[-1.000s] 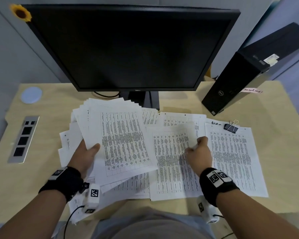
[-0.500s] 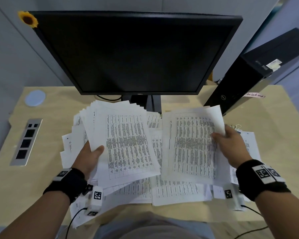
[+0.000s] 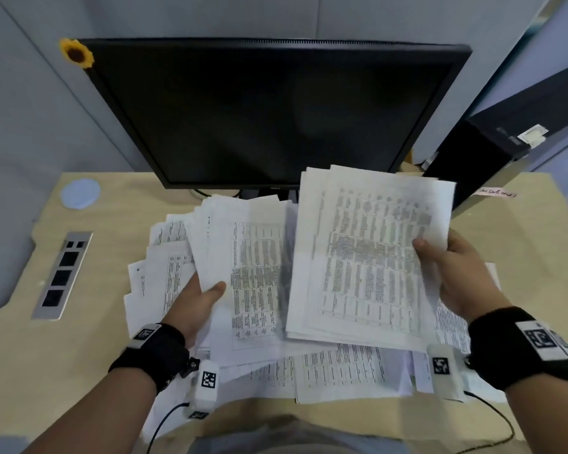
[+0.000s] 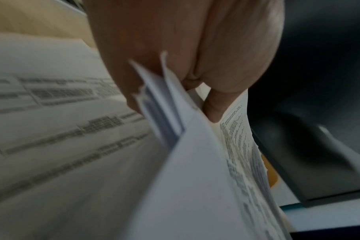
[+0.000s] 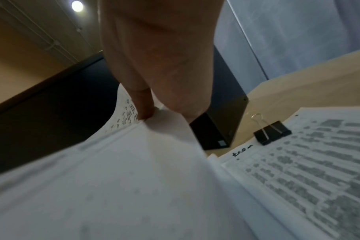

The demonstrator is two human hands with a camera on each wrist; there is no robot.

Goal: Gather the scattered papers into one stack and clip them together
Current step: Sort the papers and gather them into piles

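The papers are split three ways: a fanned bundle [image 3: 243, 273] held up in the left hand [image 3: 194, 306], a smaller sheaf [image 3: 368, 257] lifted in the right hand [image 3: 463, 276], and loose sheets [image 3: 341, 371] lying spread on the counter [image 3: 30, 355] beneath both. In the head view the left thumb lies across the front of the fanned bundle at its lower left edge, with the fingers out of sight behind; the left wrist view shows them from underneath, the hand [image 4: 175, 48] curled round the staggered page edges [image 4: 164, 113] and pinching them. The right hand pinches its sheaf at the right edge, thumb on the printed face; from the right wrist view a fingertip [image 5: 144, 110] presses the back of the raised pages [image 5: 134, 186]. Only that view shows the black binder clip [image 5: 272, 132], which sits on the counter at the top corner of a printed sheet [image 5: 308, 162], apart from both hands; in the head view the raised sheaf covers that spot. Behind the papers stands a dark monitor [image 3: 269, 109] with a sunflower [image 3: 76, 55] on its upper left corner, a black computer tower [image 3: 505, 142] to the right, a metal socket plate [image 3: 63, 276] and a round pale disc [image 3: 80, 193] to the left
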